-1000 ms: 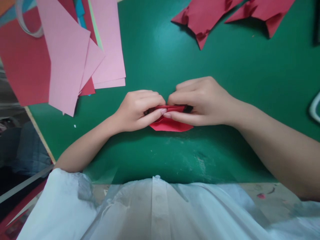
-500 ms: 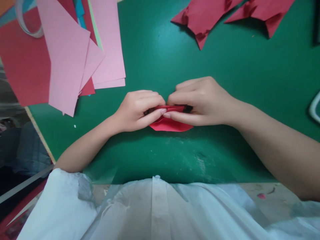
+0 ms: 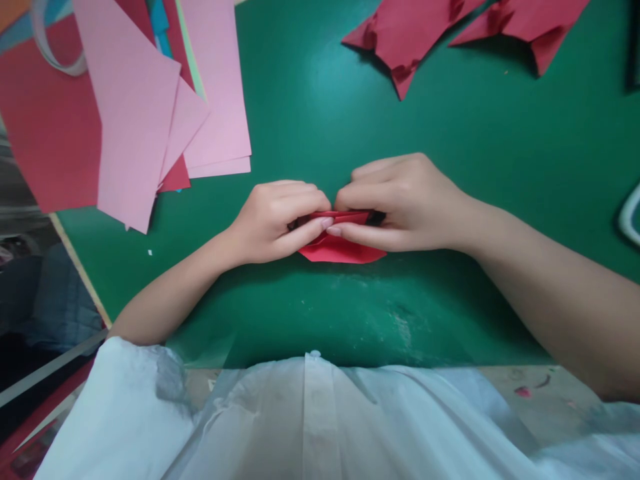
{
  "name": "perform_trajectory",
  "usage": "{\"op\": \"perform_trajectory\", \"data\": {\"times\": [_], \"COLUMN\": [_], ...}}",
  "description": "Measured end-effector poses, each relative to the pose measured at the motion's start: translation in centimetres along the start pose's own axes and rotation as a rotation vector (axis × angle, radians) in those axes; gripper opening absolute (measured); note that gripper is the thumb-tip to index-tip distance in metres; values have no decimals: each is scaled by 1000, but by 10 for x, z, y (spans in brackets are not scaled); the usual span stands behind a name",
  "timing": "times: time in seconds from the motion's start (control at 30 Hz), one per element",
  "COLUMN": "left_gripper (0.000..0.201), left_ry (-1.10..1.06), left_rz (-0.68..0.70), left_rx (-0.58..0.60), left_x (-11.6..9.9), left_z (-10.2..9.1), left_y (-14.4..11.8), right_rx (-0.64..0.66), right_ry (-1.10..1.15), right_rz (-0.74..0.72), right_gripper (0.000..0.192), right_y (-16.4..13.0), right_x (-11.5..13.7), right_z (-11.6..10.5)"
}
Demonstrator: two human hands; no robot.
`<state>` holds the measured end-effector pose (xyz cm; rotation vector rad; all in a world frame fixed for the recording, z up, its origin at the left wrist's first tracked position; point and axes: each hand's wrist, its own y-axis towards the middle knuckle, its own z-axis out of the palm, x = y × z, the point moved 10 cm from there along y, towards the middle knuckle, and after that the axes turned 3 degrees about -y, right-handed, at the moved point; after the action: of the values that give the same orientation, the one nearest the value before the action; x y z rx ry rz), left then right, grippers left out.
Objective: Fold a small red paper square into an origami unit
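Item 1, lowest in the frame: our white garment, spread across the bottom edge.

Item 2: the bench, green-topped, scuffed pale just below centre, with a bare wooden strip at its near edge.

Item 3, centre of the frame: a folded red paper piece, lying flat on the bench between our two hands, its lower edge showing beneath the fingers.

Item 4: our left hand, just left of centre, fingers curled down and thumb pressed in, pinching the left end of the red paper piece.

Item 5: our right hand, just right of centre, fingers likewise curled, closed on the right end of the same piece. The fingertips of the two hands meet above it.

Item 6, upper left of the frame: a loose pile of pink sheets overlapping red sheets, partly hanging past the bench edge.

Item 7, upper right of the frame: folded red paper shapes, well apart from our hands.
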<state>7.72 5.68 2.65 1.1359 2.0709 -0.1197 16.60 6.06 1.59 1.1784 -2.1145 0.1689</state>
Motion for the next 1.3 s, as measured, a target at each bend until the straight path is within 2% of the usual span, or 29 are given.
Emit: {"op": "perform_trajectory", "data": {"times": [0.23, 0.4, 0.73, 0.97, 1.3], "left_gripper": [27, 24, 31, 25, 28], "left_ry": [3, -17, -17, -30, -18], "left_rz": [-27, 9, -47, 5, -33], "left_rx": [20, 15, 45, 7, 41], "left_x": [3, 0, 5, 0, 4], "left_z": [2, 0, 4, 0, 3], "left_y": [-1, 1, 0, 1, 0], "right_rx": [8, 17, 13, 6, 11], "right_ry": [-8, -1, -9, -11, -16], "right_rz": [4, 11, 13, 13, 8], "right_gripper": [49, 47, 47, 47, 47], "right_y": [0, 0, 1, 1, 1], "right_x": [-1, -1, -1, 0, 0], "right_z": [0, 1, 0, 0, 0]}}
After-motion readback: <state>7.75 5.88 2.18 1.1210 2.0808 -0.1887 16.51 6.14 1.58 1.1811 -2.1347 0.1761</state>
